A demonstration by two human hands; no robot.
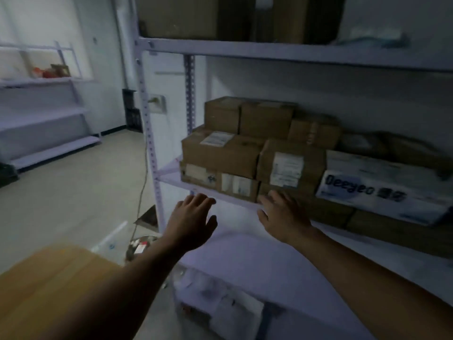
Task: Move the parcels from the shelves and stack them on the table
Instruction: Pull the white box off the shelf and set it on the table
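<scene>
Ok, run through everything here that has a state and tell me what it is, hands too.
Left hand: open, fingers spread, holding nothing.
Right hand: open, fingertips at a low brown box, gripping nothing.
Brown boxes: closed, stacked on the shelf.
White box: closed, lying on brown parcels.
Wall socket: cable plugged in.

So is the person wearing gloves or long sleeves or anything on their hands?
No gloves. The left hand and right hand are both bare, and so are the forearms as far as the picture shows: no sleeves, no watch, no bracelet. I see no rings either, but the picture is dim and blurry.
</scene>
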